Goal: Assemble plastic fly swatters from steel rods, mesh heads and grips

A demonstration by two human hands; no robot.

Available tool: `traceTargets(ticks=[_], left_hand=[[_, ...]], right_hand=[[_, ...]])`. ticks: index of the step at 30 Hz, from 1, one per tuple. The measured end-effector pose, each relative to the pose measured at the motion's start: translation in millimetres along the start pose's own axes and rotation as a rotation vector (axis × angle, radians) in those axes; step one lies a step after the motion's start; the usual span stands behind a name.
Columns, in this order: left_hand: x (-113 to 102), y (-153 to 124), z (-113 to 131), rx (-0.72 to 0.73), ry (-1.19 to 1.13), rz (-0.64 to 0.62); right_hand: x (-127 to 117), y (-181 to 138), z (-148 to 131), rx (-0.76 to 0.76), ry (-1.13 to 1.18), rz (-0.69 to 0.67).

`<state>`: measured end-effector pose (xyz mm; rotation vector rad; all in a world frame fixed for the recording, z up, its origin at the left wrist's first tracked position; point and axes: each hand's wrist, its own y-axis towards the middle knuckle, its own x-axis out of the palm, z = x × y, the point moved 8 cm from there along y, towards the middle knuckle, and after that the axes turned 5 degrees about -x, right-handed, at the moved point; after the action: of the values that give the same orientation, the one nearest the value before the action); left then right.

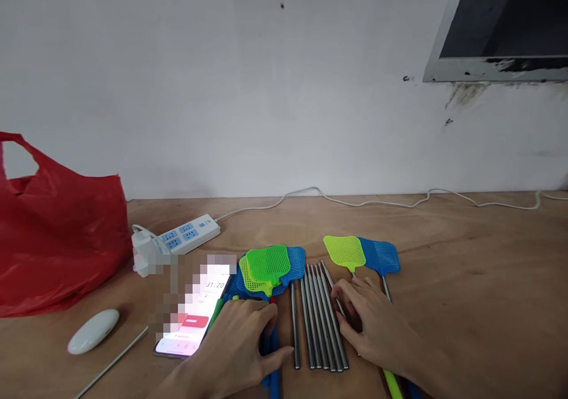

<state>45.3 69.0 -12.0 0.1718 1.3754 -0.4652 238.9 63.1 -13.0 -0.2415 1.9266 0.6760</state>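
Observation:
Several slim metal rods (320, 328) lie side by side between my hands, with a single rod (295, 328) a little apart on their left. My left hand (242, 343) lies over the handles of a pile of fly swatters, its thumb stretched toward the single rod. In that pile a green swatter head (268, 264) overlaps yellow-green and blue ones. My right hand (373, 325) rests at the right side of the rods, thumb and forefinger apart at the outermost rod. It covers the shafts of a yellow-green swatter (345, 251) and a blue swatter (381, 257).
A lit phone (195, 316) lies left of my left hand. Beyond it are a white power strip (195, 234) with a plugged-in charger (146, 248), a white oval object (93, 331) and a red plastic bag (62, 233). A white cable (355, 202) runs along the wall.

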Motion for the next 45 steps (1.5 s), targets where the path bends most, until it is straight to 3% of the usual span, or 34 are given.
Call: traceTargets(ticks=[14, 18, 22, 28, 36, 45], left_hand=[[4.0, 0.5, -7.2, -0.054, 0.033, -0.024], [2.1, -0.8, -6.6, -0.08, -0.014, -0.007], [-0.8, -1.6, -4.0, -0.078, -0.121, 0.032], [-9.5, -2.1, -2.5, 0.013, -0.39, 0.156], [-14.5, -7.7, 4.1, 0.134, -0.451, 0.213], [-16.9, -8.8, 7.6, 0.163, -0.472, 0.269]], right_hand=[[1.0, -1.7, 4.3, 0.015, -0.049, 0.034], [-3.5, -3.5, 14.6, 0.094, 0.062, 0.143], [-10.0, -5.5, 28.5, 0.181, 0.322, 0.305], [-7.9, -1.9, 44.7, 0.351, 0.913, 0.404], [4.1, -2.1, 37.3, 0.605, 1.426, 0.351], [10.7, 2.7, 22.6, 0.551, 1.675, 0.258]])
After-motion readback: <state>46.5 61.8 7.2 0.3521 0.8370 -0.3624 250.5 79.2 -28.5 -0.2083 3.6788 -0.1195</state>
